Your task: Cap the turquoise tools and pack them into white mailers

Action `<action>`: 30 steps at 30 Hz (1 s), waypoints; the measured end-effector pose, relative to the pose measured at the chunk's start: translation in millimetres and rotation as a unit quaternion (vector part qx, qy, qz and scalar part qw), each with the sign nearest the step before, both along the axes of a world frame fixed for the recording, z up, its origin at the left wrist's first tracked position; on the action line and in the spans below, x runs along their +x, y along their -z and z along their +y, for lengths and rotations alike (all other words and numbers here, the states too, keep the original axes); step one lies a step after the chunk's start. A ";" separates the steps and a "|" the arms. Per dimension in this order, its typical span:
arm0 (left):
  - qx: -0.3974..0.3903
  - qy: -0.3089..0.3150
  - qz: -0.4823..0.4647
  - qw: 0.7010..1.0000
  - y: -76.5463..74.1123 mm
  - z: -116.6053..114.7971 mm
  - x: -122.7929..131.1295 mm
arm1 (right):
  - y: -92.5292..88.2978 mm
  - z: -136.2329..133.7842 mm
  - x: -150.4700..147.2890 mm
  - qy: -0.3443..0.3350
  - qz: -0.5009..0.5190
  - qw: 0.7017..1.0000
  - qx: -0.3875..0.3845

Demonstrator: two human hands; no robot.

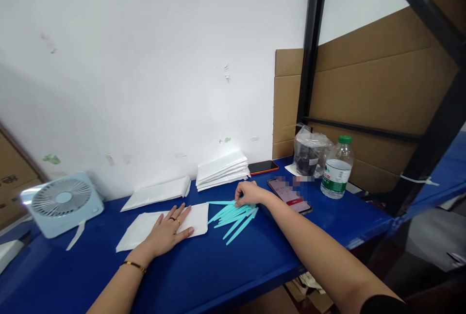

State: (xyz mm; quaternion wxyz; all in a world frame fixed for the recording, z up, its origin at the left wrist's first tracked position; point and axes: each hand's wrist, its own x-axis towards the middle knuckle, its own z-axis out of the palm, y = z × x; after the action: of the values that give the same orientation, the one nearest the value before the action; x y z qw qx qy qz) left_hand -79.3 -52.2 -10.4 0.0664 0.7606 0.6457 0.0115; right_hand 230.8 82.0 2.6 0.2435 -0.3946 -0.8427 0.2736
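My left hand (169,230) lies flat with fingers spread on a white envelope-like packet (136,231) on the blue table. Just right of the packet's end is a fanned pile of turquoise flat, tapered sticks (236,217); their exact kind I cannot make out. My right hand (247,193) is over the top of that pile, thumb and fingers pinched on a turquoise stick (220,202) that points left toward the packet. The fingertips partly hide where they grip.
Behind lie a white packet pile (158,192) and a taller white stack (222,171) by the wall. A fan (65,202) stands left. On the right are two phones (264,167) (289,195), a bagged cup (309,154), a water bottle (337,171) and a black post (311,47).
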 end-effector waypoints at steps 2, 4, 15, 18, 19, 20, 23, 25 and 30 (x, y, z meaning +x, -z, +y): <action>-0.002 0.001 0.009 1.000 -0.2 -0.1 -0.5 | -0.4 8.9 6.7 0.002 0.029 1.000 -0.011; -0.007 0.006 0.012 1.000 -0.8 0.5 -3.0 | 2.3 17.5 15.6 0.016 0.055 0.998 -0.013; 0.021 -0.127 0.021 0.992 12.8 10.8 -42.8 | 24.2 26.8 25.1 0.000 0.133 0.990 -0.050; 0.078 -0.176 0.034 0.981 11.2 14.0 -41.8 | 18.2 16.7 21.5 -0.058 0.116 0.988 -0.083; 0.107 -0.178 0.032 0.978 7.9 15.3 -36.6 | 16.4 12.8 21.2 -0.080 0.106 0.987 -0.095; 0.140 -0.172 0.024 0.975 3.3 16.7 -28.3 | 14.9 9.1 21.0 -0.100 0.097 0.985 -0.106; 0.175 -0.058 -0.079 0.980 -14.5 22.7 14.8 | 12.8 0.7 19.8 -0.124 0.081 0.982 -0.117; 0.177 0.014 -0.131 0.975 -24.0 28.5 52.1 | 13.1 -1.6 17.6 -0.104 0.097 0.984 -0.109; 0.111 0.112 -0.172 0.972 -24.1 50.1 111.7 | 15.4 3.7 14.0 -0.074 0.169 0.978 -0.094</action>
State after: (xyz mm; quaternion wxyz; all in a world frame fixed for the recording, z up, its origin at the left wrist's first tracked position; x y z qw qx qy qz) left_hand 32.3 -2.1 13.8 0.0924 0.8174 0.5298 0.2064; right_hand 244.7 85.6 -12.8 0.3233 -0.3008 -0.7867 0.4314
